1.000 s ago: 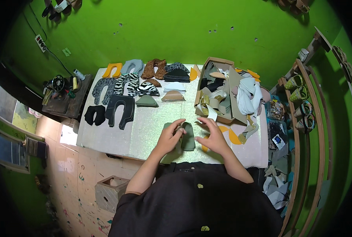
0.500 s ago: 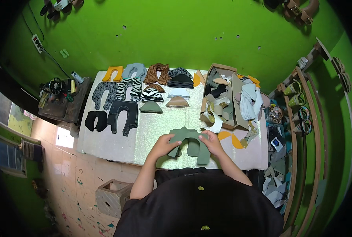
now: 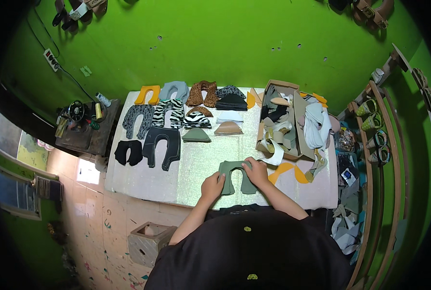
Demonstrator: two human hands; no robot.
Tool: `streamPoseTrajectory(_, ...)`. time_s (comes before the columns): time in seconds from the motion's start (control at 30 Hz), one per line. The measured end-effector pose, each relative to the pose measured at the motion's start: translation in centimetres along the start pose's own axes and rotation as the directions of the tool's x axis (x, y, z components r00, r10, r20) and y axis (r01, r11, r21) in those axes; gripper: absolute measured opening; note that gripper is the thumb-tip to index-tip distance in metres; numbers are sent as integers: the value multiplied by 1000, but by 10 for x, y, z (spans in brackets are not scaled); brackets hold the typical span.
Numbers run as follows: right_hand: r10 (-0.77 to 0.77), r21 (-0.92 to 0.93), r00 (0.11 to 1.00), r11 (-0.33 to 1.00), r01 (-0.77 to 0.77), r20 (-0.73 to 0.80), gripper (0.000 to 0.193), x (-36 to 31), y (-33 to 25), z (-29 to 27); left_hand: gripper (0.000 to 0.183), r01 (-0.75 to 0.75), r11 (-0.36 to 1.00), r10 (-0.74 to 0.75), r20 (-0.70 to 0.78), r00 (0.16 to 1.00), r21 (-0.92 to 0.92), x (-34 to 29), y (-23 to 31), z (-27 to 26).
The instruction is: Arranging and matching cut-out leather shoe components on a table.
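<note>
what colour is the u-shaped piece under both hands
Olive green; the u-shaped piece lies flat under the left hand and right hand, seen in the head view.

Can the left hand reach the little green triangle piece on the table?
Probably yes. The left hand rests on the green U-shaped piece, and only bare table lies between it and the green triangle piece.

Both bare forearms come up from the lower edge, out of dark short sleeves, and converge toward the middle, bent at the elbows. The left hand [image 3: 212, 184] lies palm down with its fingers loosely curled forward and the knuckles up, the wrist straight in line with the forearm. The right hand [image 3: 256, 172] sits just beside it and a little farther forward, also palm down, its fingers spread and pressed flat, with the wrist angled slightly inward toward the left hand.
</note>
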State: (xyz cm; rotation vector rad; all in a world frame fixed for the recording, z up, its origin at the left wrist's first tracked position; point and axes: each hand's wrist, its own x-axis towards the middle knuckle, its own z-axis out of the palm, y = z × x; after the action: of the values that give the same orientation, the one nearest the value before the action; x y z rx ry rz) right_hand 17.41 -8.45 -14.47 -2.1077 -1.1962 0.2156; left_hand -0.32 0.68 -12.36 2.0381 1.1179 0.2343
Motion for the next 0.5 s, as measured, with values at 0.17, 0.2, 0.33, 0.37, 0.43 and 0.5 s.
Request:
streamPoseTrajectory(0.17, 99, -85, 993, 992, -94, 66, 29, -4, -2, -1, 33, -32, 998, 31, 17, 999, 60, 1, -5, 0)
streamPoseTrajectory(0.2, 84, -123, 995, 989, -78, 46, 32, -5, -5, -5, 31, 2, 996, -3, 14, 1000, 95, 1, -2, -2)
streamPoseTrajectory(0.33, 80, -156, 995, 985, -70, 56, 39, -15, -9, -8, 39, -190, 961, 224, -161, 961, 202, 4, 0, 0)
streamPoseTrajectory(0.37, 26, -206, 977, 978, 18, 211, 42, -18, -10, -7, 39, -199, 959, 232, -153, 961, 203, 5, 1, 1)
streamPoseTrajectory(0.43, 27, -210, 899, 975, 73, 438, 48, -24, -11, -11, 46, -404, 901, 422, -101, 901, 158, 9, 5, 4)
streamPoseTrajectory(0.5, 20, -212, 902, 974, 80, 431, 48, -23, -11, -15, 48, -457, 860, 477, -40, 878, 226, 14, 6, 12)
